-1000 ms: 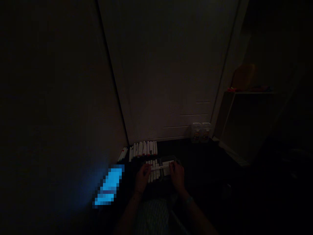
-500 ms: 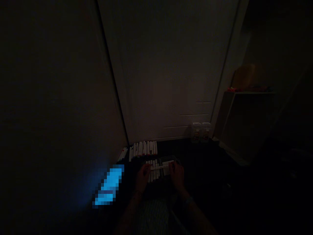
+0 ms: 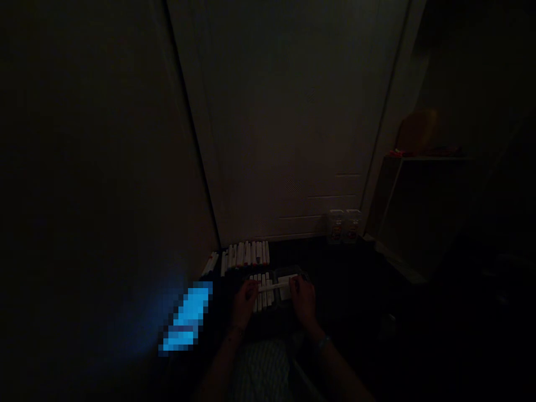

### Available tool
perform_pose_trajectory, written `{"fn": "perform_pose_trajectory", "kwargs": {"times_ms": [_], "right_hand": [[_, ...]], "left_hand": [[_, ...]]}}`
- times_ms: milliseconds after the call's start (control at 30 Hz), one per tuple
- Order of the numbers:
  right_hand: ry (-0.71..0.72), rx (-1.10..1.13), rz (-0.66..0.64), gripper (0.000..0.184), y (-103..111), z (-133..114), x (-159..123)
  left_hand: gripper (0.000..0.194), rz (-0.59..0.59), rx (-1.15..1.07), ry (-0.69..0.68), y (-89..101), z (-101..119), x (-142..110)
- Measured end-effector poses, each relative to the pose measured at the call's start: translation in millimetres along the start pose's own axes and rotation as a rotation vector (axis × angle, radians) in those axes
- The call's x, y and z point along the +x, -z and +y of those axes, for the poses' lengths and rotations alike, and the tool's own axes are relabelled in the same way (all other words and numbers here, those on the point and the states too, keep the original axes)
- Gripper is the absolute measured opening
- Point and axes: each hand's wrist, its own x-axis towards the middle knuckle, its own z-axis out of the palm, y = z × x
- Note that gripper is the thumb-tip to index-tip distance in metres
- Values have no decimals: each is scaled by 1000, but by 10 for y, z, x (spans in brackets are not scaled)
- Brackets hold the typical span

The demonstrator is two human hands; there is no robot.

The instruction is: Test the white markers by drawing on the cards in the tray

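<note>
The room is very dark. My left hand (image 3: 244,304) and my right hand (image 3: 304,301) each pinch one end of a white marker (image 3: 274,287), held crosswise between them. Under the marker lies a dark case (image 3: 288,276) with several white markers (image 3: 262,298) lined up in it. A further row of white markers (image 3: 245,254) lies on the dark floor just beyond, near the wall.
A glowing blue screen (image 3: 186,318) lies on the floor to the left. Two small pale boxes (image 3: 344,226) stand against the closed door. A low white shelf (image 3: 412,206) with an orange object on top stands at the right. Walls close in on the left.
</note>
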Motion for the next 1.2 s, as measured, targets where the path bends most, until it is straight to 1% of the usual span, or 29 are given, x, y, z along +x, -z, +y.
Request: {"fn": "perform_pose_trajectory", "kwargs": {"times_ms": [133, 300, 500, 900, 1200], "right_hand": [[-4, -14, 9, 27, -19, 16, 2], [9, -10, 3, 26, -32, 26, 2], [5, -5, 0, 28, -6, 4, -6], [3, -18, 1, 27, -6, 9, -2], [-11, 20, -23, 25, -6, 5, 7]], "left_hand": [[34, 15, 28, 0, 6, 33, -6], [35, -2, 34, 10, 10, 67, -9], [31, 12, 31, -2, -1, 14, -6], [30, 11, 25, -11, 8, -27, -2], [28, -17, 14, 7, 6, -94, 11]]}}
